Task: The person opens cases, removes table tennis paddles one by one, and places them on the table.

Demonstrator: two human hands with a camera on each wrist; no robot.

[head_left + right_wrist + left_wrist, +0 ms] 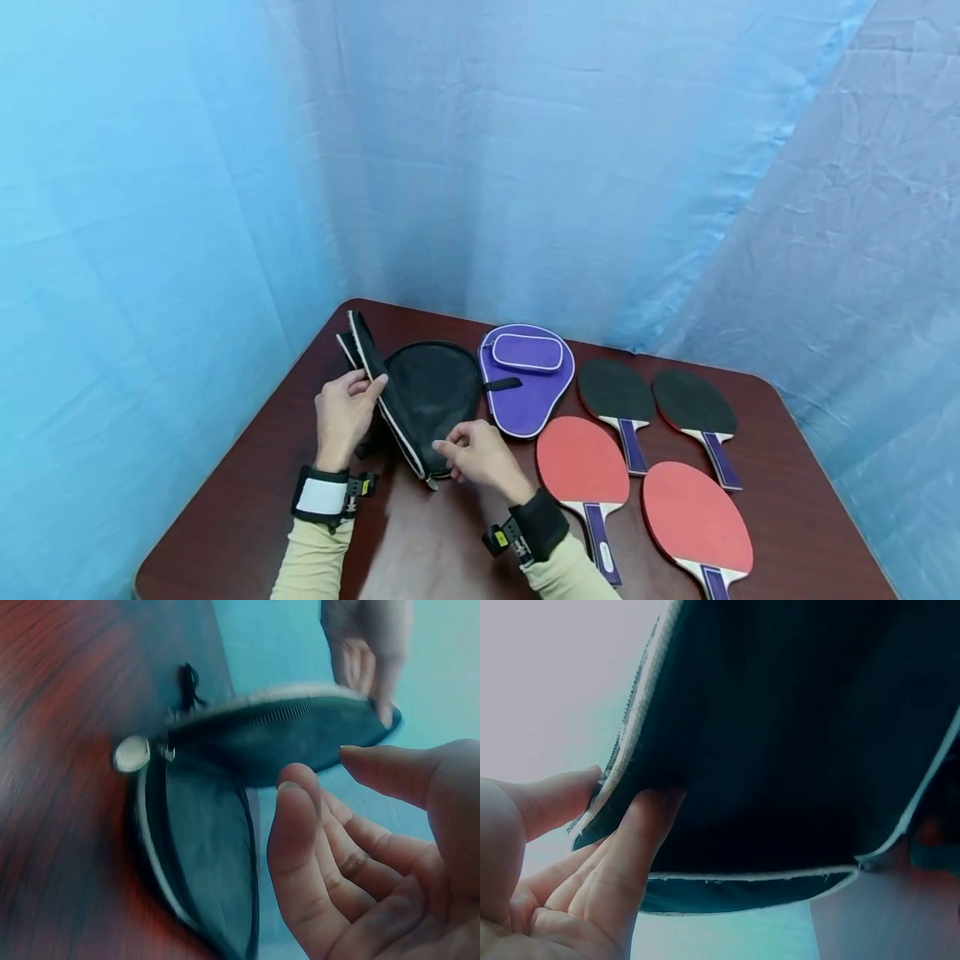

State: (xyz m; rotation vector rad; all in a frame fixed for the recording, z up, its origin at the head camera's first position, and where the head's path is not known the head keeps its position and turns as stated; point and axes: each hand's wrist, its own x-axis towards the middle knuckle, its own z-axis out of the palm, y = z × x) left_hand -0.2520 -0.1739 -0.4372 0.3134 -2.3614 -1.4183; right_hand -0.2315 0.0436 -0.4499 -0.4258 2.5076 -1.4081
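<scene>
A black paddle case (438, 387) with white-edged zip seams stands unzipped at the table's back left. My left hand (347, 412) pinches the rim of its raised flap (375, 367) between thumb and fingers, and the left wrist view shows the dark inside (765, 750). Just right of the flap's lower end hovers my right hand (483, 454), its fingers loosely bent. In the right wrist view, a gap shows between its thumb and forefinger, with nothing held there. A pale round zip end (133, 754) appears beside the case's hinge side, blurred.
Behind the right hand lies a purple paddle case (517, 404) with a small pocket. To the right are two black-faced paddles, one here (615, 387) and another (693, 400), and two red-faced ones, one nearer (581, 458) and another (697, 517). Blue curtains (525, 167) enclose the brown table (225, 517).
</scene>
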